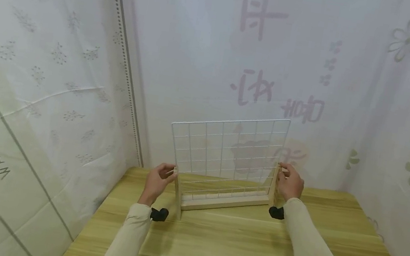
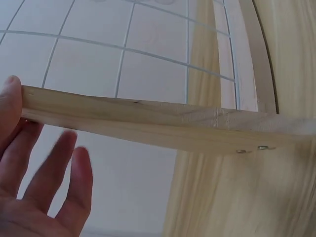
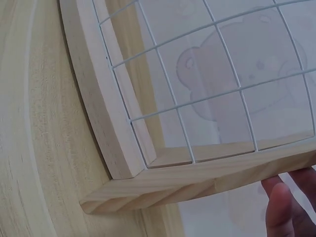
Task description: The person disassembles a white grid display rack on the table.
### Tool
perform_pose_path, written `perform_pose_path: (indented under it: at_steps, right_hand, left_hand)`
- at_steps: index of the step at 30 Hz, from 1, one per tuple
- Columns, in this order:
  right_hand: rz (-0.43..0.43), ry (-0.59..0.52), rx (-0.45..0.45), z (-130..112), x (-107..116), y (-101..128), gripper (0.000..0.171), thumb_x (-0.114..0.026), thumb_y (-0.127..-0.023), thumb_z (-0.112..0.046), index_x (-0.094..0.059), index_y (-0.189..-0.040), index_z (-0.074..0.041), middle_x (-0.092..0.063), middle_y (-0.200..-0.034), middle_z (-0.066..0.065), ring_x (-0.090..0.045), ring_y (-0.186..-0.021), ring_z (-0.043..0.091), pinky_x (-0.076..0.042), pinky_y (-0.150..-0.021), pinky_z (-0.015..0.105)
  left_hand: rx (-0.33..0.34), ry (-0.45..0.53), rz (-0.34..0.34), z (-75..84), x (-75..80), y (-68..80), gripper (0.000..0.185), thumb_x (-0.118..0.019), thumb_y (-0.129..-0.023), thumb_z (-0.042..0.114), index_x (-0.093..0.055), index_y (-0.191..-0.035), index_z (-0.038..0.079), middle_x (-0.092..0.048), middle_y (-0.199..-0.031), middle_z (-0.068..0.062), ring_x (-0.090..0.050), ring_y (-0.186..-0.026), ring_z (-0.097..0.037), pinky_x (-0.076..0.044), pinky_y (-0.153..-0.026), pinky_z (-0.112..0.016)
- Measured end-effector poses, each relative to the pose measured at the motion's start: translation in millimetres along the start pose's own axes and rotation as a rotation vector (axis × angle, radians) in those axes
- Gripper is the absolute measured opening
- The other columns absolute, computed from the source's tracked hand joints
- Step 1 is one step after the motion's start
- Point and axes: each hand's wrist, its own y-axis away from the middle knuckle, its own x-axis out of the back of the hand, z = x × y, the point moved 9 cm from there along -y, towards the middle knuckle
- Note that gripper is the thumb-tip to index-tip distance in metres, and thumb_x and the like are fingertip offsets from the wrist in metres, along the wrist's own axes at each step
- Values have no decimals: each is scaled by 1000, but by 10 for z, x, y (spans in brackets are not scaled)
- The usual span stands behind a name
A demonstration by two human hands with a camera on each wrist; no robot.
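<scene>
A white wire grid (image 1: 225, 149) stands upright, leaning slightly back, in a pale wooden frame on the table. The frame has a long bottom bar (image 1: 225, 200) and a wooden side panel at each end. My left hand (image 1: 156, 183) pinches the upper end of the left side panel (image 2: 123, 114) between thumb and finger, its other fingers loosely bent below. At the opposite end, my right hand (image 1: 291, 183) holds the top of the right side panel (image 3: 197, 185) with its fingertips. Two small metal screw heads (image 2: 252, 149) show on the left panel's outer face.
Under the frame is a wood-grain table (image 1: 226, 248). Printed cloth curtains (image 1: 209, 48) hang behind it and along both sides. A black wrist camera mount (image 1: 159, 215) sits at the left wrist, another black mount (image 1: 277, 212) at the right.
</scene>
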Motion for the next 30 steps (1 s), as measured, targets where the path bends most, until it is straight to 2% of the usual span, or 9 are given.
perform_pose_path:
  at_steps: [5, 9, 12, 14, 17, 20, 23, 26, 30]
  right_hand:
    - [-12, -39, 11, 9, -31, 12, 30, -51, -94, -17, -60, -122, -20, -69, -104, 18, -66, -90, 35, -36, -95, 51]
    - [8, -53, 29, -36, -37, 21, 30, -53, -93, -16, -62, -122, -19, -69, -101, 19, -67, -84, 34, -37, -95, 51]
    - [11, -62, 21, -54, -47, 22, 30, -54, -93, -17, -62, -122, -20, -70, -101, 17, -67, -77, 31, -50, -68, 41]
    - [-17, -59, 24, -61, -76, 20, 32, -53, -93, -17, -60, -125, -21, -69, -104, 17, -67, -78, 31, -47, -52, 32]
    - [-102, -61, 45, -77, -148, 23, 39, -50, -94, -15, -53, -132, -23, -66, -113, 19, -66, -91, 36, -41, -45, 25]
    - [-205, -42, 88, -120, -234, 47, 48, -49, -94, -12, -42, -139, -27, -60, -122, 21, -61, -104, 40, -47, -50, 31]
    - [-290, -28, 129, -162, -315, 80, 57, -48, -94, -10, -30, -145, -29, -55, -128, 23, -58, -111, 40, -54, -73, 44]
    - [-383, -23, 145, -181, -410, 113, 65, -46, -94, -8, -18, -148, -31, -48, -135, 24, -54, -116, 39, -47, -94, 49]
    - [-509, -39, 152, -199, -511, 138, 73, -44, -94, -5, -5, -149, -33, -38, -142, 26, -49, -122, 40, -40, -100, 52]
  left_hand:
    - [-13, 28, 2, -36, 28, 94, 35, -67, -84, 16, -59, -118, 8, -58, -126, -14, -55, -119, -32, -50, -92, -39]
    - [-11, 29, -3, -63, 55, 188, 38, -69, -83, 20, -59, -118, 10, -58, -125, -12, -57, -116, -31, -51, -91, -40]
    - [1, 8, -6, -66, 72, 263, 40, -70, -83, 26, -59, -120, 15, -60, -123, -9, -58, -114, -28, -51, -90, -40]
    - [5, -19, -7, -63, 85, 317, 42, -70, -82, 30, -60, -121, 19, -61, -122, -7, -58, -112, -26, -51, -88, -40]
    - [-1, -61, -11, -53, 102, 401, 41, -70, -81, 33, -61, -120, 23, -61, -122, -4, -58, -110, -23, -52, -87, -38]
    - [-28, -84, -11, -33, 128, 488, 39, -70, -81, 34, -62, -118, 27, -60, -123, -1, -58, -108, -22, -53, -83, -33]
    - [-57, -94, -6, -20, 153, 557, 37, -70, -81, 34, -62, -117, 31, -59, -123, 0, -59, -106, -18, -53, -81, -27]
    - [-88, -87, 18, 5, 183, 618, 34, -71, -81, 30, -64, -114, 31, -62, -118, 1, -60, -101, -13, -51, -80, -23]
    - [-90, -75, 38, 173, 195, 735, 32, -71, -81, 20, -66, -112, 24, -65, -110, -4, -62, -99, -19, -51, -80, -24]
